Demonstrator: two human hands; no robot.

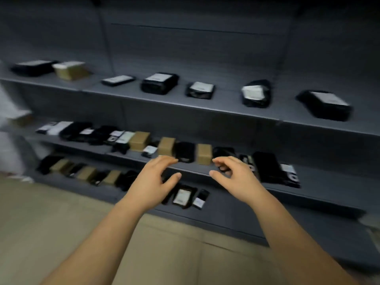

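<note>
Both my arms reach out toward a dark grey shelving unit. My left hand (153, 178) hovers with relaxed, spread fingers in front of the middle shelf (320, 183) and holds nothing. My right hand (233, 176) hovers beside it with loosely curled fingers, also empty. Just beyond my fingertips on that shelf stand a brown cardboard box (204, 154), a second brown box (166, 146) and a black parcel (185, 152) between them. The picture is blurred by motion.
The upper shelf (205, 108) carries several black bagged parcels with white labels and a tan box (71, 70). The lowest shelf (226, 212) holds more small boxes and black packets. A beige floor (51, 223) lies below. Something white stands at the left edge (8, 128).
</note>
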